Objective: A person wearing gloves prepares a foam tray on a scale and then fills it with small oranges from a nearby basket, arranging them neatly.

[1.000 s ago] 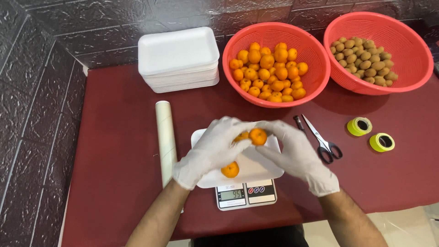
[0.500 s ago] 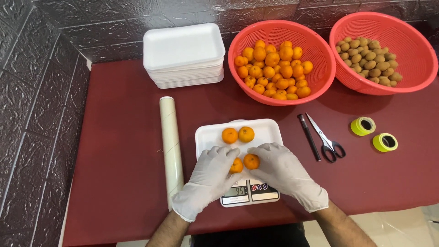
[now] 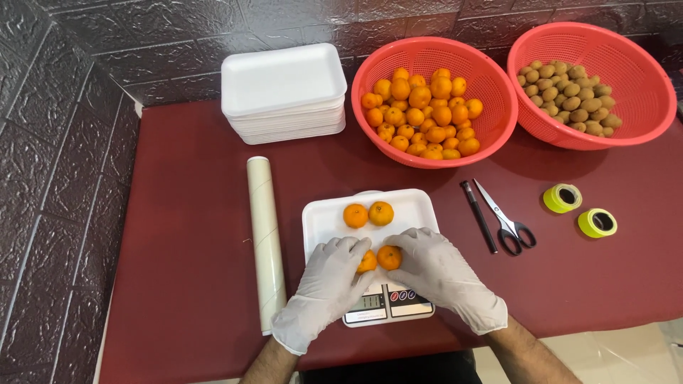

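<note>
Lowered since before, both hands (image 3: 384,274) seemingly pinch oranges (image 3: 379,258) side-by-side on the crosswise tray (image 3: 320,217).

A small screen (image 3: 373,301) sits on the front of the kitchen scale (image 3: 388,306), near the table edge closest to the person. The screen is a little grey rectangle with dark digits. Next to it on the right is a white panel with small round coloured buttons (image 3: 407,294).

A stack of white foam trays (image 3: 283,92) stands at the back left of the red table. They are rectangles with round corners. One more white foam tray (image 3: 324,217) lies on top of the scale.

Two rolls of bright yellow-green label tape (image 3: 562,198) (image 3: 597,222) lie on the right side, just beside each other.

A long pale roll of wrap (image 3: 265,238) lies left of the scale.
</note>
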